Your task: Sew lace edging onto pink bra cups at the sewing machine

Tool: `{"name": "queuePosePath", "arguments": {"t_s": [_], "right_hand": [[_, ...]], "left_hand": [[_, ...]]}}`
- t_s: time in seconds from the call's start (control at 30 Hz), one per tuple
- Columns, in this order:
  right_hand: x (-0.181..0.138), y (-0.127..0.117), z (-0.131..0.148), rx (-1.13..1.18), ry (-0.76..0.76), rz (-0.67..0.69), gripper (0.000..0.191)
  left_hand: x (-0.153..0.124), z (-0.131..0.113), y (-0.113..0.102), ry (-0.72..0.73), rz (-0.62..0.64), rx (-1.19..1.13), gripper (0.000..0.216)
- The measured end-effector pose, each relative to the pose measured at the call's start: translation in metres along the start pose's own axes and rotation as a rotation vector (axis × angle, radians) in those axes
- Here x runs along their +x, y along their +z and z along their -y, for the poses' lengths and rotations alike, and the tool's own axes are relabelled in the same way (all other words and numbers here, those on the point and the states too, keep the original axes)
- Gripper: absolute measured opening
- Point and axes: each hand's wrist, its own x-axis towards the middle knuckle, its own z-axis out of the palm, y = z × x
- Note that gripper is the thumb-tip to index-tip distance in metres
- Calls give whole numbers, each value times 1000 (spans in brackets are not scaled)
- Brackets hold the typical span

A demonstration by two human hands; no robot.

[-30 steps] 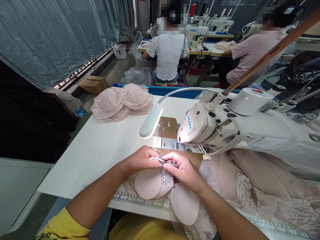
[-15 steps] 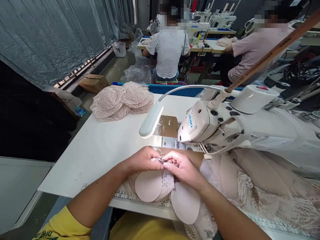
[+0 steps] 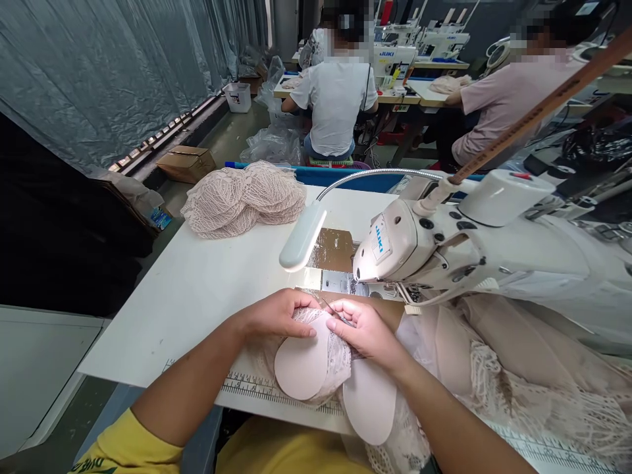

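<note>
My left hand (image 3: 286, 316) pinches the upper edge of a pale pink lace bra (image 3: 340, 359), its thumb lying on a smooth oval cup (image 3: 302, 362). Close beside it, my right hand (image 3: 360, 328) is closed around small metal thread snips (image 3: 326, 304), whose thin point sticks out toward the left fingers. The right thumb and fingertips also rest at the top edge of the lace. A second smooth cup (image 3: 369, 401) hangs below the right hand, over the table's front edge. The fingers partly hide the snips.
A white sewing machine (image 3: 395, 243) stands just beyond my hands, with a lamp (image 3: 302, 237) on a bent neck. Stacked lace pieces (image 3: 244, 197) lie at the back left of the white table (image 3: 197, 296). More lace fabric (image 3: 494, 349) lies right. Two people sit at machines ahead.
My hands have moved slightly apart, and the snips' point now shows between them. The left thumb has come down onto the cup, which is raised and turned more toward me.
</note>
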Motion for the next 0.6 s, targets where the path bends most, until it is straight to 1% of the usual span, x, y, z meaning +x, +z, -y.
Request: {"name": "queuePosePath", "arguments": {"t_s": [0.13,0.27,0.33,0.47,0.53,0.6], "right_hand": [[-2,-3,-1,-20,20,-10,18],[-4,-5,-2,-54,13,-25,17],[-4,-4,-2,-73,3,-32,16],[-2,-6,1,-184,-43,-55,17],[-3,-12,4,-245,-70,-49,17],[-9,-22,9,-345,-65,-61,18]], "left_hand": [[-5,5,-10,-35,-61,-94,32],[-7,4,-14,-41,-92,-122,35],[-9,2,-17,-40,-83,-115,36],[-12,3,-23,-33,-28,-111,40],[-13,6,-25,-46,-3,-134,36],[-14,10,-26,-63,11,-152,32]]}}
